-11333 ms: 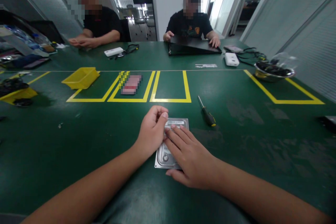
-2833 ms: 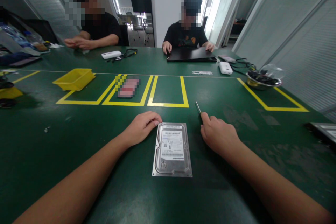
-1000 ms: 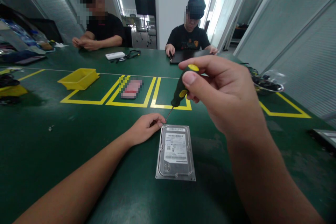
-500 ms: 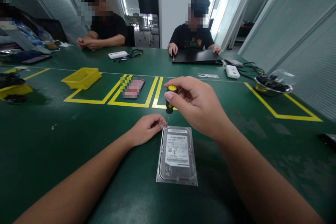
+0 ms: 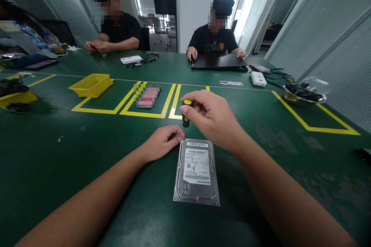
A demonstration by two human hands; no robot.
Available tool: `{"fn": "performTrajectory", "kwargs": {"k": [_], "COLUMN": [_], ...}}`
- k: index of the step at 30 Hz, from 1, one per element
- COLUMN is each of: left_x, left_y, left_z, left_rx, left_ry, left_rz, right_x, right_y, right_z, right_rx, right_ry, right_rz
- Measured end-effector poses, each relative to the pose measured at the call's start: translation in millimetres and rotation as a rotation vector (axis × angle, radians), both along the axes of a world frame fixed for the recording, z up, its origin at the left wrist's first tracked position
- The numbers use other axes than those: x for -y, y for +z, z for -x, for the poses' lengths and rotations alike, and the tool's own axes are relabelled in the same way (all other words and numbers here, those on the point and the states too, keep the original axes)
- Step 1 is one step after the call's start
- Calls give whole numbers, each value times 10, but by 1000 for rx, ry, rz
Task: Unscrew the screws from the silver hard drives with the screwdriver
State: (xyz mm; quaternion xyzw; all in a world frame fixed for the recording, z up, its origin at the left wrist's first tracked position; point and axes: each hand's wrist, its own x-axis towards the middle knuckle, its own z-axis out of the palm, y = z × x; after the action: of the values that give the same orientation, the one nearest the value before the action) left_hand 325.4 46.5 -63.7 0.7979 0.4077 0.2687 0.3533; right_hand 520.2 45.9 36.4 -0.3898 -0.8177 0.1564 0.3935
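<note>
Hard drive (image 5: 197,171) white label unreadable; right hand (image 5: 213,121) grips screwdriver (image 5: 186,114); left hand (image 5: 164,142) pinched at corner.

Now lower and nearer, right hand (image 5: 216,121) with screwdriver (image 5: 186,114) brought upright, tip down at far-left corner of hard drive (image 5: 197,171), no longer raised.

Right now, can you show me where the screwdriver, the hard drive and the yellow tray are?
screwdriver (image 5: 186,115), head view, on its black-and-yellow handle.
hard drive (image 5: 197,166), head view, on its white label.
yellow tray (image 5: 92,85), head view, on its near wall.
</note>
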Motion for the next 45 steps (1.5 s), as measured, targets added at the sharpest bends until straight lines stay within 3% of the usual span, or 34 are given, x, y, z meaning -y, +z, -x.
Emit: {"fn": "performTrajectory", "kwargs": {"k": [26, 45], "left_x": [5, -12], "left_y": [7, -15], "left_z": [0, 34], "left_rx": [5, -18], "left_ry": [-6, 9], "left_rz": [4, 34], "right_x": [-26, -14], "right_y": [-53, -22], "right_z": [0, -10], "right_rx": [-54, 8], "right_ry": [13, 57], "right_rz": [35, -24]}}
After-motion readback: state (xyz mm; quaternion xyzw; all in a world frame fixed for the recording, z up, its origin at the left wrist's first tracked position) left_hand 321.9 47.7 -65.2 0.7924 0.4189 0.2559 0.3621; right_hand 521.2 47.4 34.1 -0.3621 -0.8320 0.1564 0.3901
